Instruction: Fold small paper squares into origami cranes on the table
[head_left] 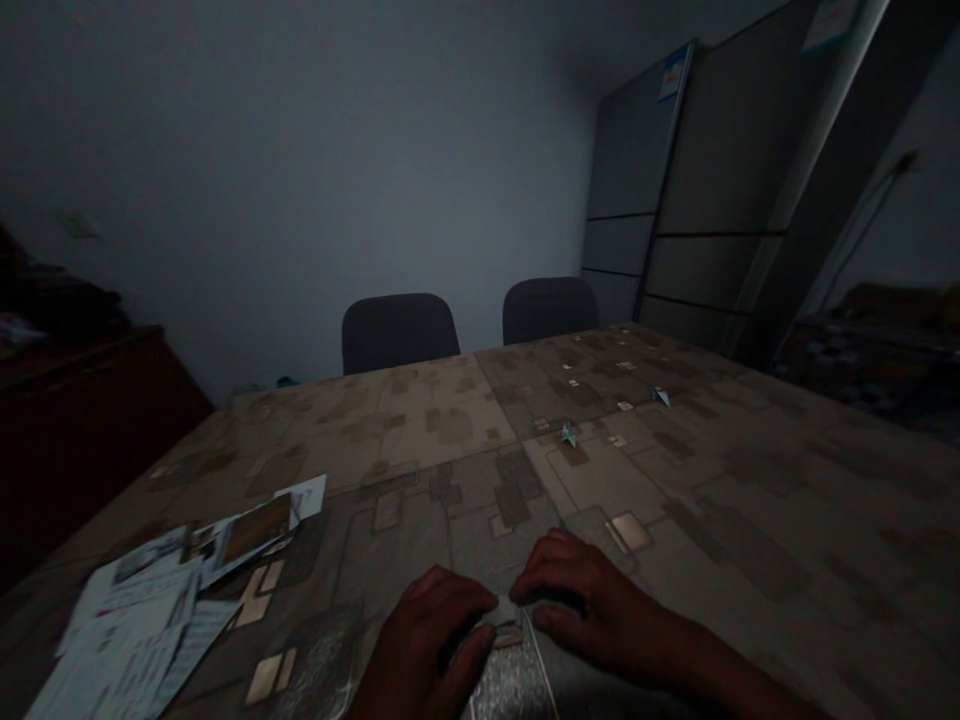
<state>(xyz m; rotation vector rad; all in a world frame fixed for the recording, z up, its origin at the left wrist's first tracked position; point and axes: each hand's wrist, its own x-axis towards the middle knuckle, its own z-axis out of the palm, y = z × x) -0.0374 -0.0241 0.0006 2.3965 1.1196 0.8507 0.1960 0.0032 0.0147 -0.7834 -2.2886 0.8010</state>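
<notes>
A person's left hand (424, 640) and right hand (589, 600) come together, pinching a speckled grey folded sheet (510, 680) at the near edge of a patterned table (750, 520). Two small origami figures (568, 435) sit ahead; printed papers (135, 620) lie left.

You can't read any text here. The two labels on the grey cabinet (637, 170), a blue-and-white one (673, 73) near the top of its left door and a pale one (829, 22) at the upper edge of the right door, carry print, but it's too small and blurred to make out. The loose papers (127, 625) at the left of the table and the brochure (255, 530) lying on them also show lines of print and pictures, yet you can't pick out a single word, number or brand, and the speckled paper (510, 675) shows no legible marks.
</notes>
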